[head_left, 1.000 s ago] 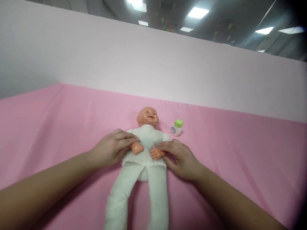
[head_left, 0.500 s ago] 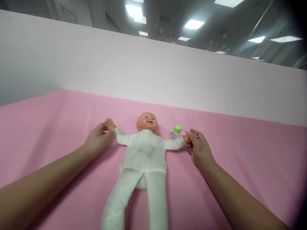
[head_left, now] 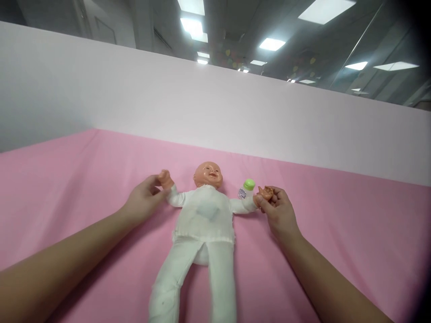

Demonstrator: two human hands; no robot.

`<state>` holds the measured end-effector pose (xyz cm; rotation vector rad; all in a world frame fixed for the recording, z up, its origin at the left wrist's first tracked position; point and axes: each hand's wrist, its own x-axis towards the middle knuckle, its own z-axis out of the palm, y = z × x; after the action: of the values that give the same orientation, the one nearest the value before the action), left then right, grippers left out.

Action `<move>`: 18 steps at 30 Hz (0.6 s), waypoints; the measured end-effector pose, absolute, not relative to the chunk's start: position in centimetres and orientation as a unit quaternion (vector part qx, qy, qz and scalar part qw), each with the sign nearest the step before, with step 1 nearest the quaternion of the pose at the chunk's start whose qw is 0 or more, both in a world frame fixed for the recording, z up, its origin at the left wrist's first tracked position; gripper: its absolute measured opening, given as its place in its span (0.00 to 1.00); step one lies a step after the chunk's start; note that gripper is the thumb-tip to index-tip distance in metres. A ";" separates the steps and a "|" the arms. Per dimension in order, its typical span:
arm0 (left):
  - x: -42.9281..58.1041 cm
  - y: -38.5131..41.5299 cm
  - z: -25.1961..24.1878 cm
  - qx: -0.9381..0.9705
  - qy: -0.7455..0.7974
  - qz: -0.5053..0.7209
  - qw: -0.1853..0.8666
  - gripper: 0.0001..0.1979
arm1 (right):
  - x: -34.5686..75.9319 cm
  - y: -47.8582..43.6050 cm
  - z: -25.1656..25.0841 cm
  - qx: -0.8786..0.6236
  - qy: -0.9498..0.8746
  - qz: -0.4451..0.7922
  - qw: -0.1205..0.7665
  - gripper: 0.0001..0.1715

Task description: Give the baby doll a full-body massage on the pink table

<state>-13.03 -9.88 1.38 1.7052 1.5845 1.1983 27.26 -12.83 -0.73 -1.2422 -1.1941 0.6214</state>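
From here I see the doll (head_left: 206, 222) lying on its back between the left hand (head_left: 143, 200), clasping one of its plastic hands (head_left: 165, 179), and the right hand (head_left: 282, 215), pinching the other near a green-capped bottle (head_left: 247, 189).

Your 2 bare arms reach forward and angle inward, the left forearm (head_left: 74, 253) slanting up from the lower left, the right forearm (head_left: 336, 278) from the lower right. Your 2 hands are well apart at nearly the same height. Your left hand (head_left: 142, 200) is in a grip, its back upward, fingers bent on the far side and thumb (head_left: 160, 196) stretched inward on the near side. Your right hand (head_left: 281, 213) pinches, its fingers curled and its thumb pointing up and inward. Your left wrist (head_left: 123, 217) looks nearly straight.
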 end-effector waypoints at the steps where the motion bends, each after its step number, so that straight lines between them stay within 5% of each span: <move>1: -12.5 -10.5 1.5 0.662 0.574 0.420 0.237 0.25 | 26.4 -13.7 -0.3 -0.517 -0.546 0.251 0.609 0.31; 5: -10.9 -12.4 1.0 0.821 0.438 0.331 0.156 0.19 | 23.1 -16.7 0.8 -0.475 -0.733 0.147 0.463 0.15; 9: -10.5 -12.5 0.2 0.892 0.322 0.303 0.094 0.19 | 21.5 -17.8 1.1 -0.350 -0.862 0.120 0.346 0.21; 18: -10.9 -12.6 0.7 0.845 0.423 0.291 0.150 0.21 | 22.5 -16.8 -0.1 -0.480 -0.750 0.160 0.425 0.23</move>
<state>-10.87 -12.60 0.73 2.4273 1.2168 0.8362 22.48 -16.79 -0.07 -1.2014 -1.8765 0.4000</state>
